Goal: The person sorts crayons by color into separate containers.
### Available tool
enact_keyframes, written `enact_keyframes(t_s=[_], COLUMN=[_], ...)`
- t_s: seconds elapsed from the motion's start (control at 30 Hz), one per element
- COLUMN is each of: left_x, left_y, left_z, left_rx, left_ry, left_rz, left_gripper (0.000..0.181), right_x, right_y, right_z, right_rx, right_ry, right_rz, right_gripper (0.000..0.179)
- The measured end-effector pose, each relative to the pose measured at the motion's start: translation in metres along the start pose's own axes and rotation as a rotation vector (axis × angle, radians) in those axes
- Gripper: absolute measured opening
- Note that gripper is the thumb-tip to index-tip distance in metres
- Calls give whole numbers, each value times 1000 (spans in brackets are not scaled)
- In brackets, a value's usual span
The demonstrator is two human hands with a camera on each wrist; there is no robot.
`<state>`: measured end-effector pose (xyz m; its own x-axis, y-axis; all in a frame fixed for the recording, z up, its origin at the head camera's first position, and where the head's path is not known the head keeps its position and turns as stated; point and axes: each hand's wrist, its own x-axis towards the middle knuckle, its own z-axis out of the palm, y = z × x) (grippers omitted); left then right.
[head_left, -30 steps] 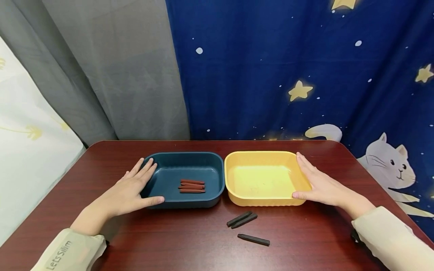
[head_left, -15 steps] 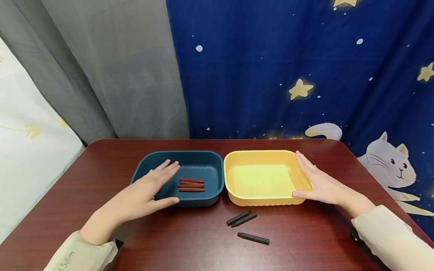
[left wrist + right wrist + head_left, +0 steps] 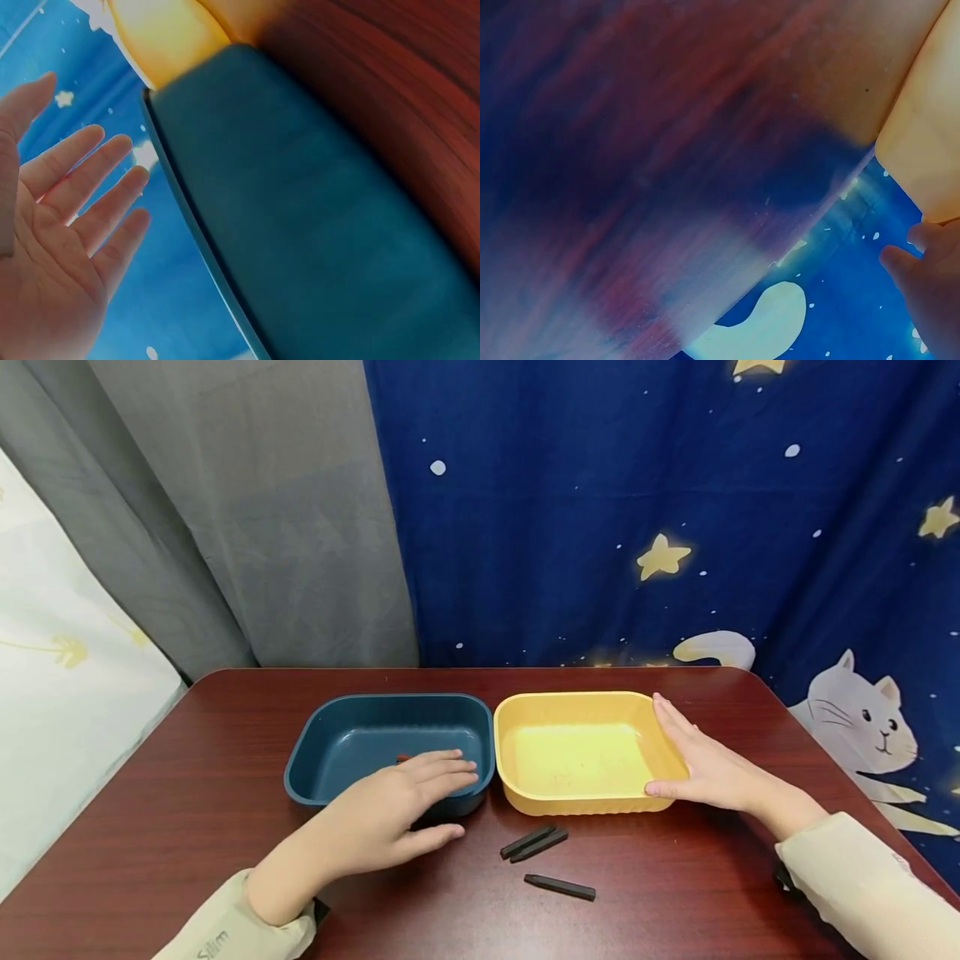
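A dark blue bin (image 3: 318, 760) and a yellow bin (image 3: 577, 806) stand side by side on the table. My left hand (image 3: 397, 806) hovers over the blue bin's front right part, fingers straight and holding nothing; the left wrist view has its palm beside the blue wall (image 3: 300, 210). Beneath it the reddish-brown crayons (image 3: 402, 759) are mostly hidden. My right hand (image 3: 712, 768) rests against the yellow bin's right side, fingers extended, thumb at the front right corner. In front of the bins lie a pair of black crayons (image 3: 538, 845) close together and a single black crayon (image 3: 559, 887).
The dark red wooden table (image 3: 420, 918) has its far edge just behind the bins. A grey curtain (image 3: 300, 543) and a blue star-patterned curtain (image 3: 540, 527) hang beyond it. White patterned cloth (image 3: 60, 693) is at the left.
My left hand has left the blue bin's left side and moved right across its front, covering most of the reddish-brown crayons. My right hand and the black crayons have stayed in place.
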<state>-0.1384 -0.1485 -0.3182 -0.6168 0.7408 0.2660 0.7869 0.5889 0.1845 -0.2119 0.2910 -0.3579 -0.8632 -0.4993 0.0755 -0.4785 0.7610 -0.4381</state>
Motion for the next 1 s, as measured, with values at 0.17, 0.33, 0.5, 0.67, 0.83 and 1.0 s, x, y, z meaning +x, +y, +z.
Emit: enact_keyframes(t_s=[0.17,0.33,0.5,0.67,0.83,1.0], left_x=[12,25,38,52,64,75], left_y=[13,24,34,46,54,59], left_z=[5,13,23,31,38,48], left_rx=[6,-28,-25,30,76,90], left_ry=[-37,-96,-129,-187,-224,-271], left_rz=[57,115,195,220,236,279], left_gripper=[47,41,34,28,26,20], right_x=[0,2,3,3,2,2], right_y=[0,-1,0,1,1,1], right_z=[0,0,1,1,0,-2], right_rx=[-3,-14,-16,-21,-31,-29], right_ry=[-4,-8,-10,-10,-11,-14], right_rz=[11,14,11,14,18,16], right_gripper=[114,116,116,117,117,117])
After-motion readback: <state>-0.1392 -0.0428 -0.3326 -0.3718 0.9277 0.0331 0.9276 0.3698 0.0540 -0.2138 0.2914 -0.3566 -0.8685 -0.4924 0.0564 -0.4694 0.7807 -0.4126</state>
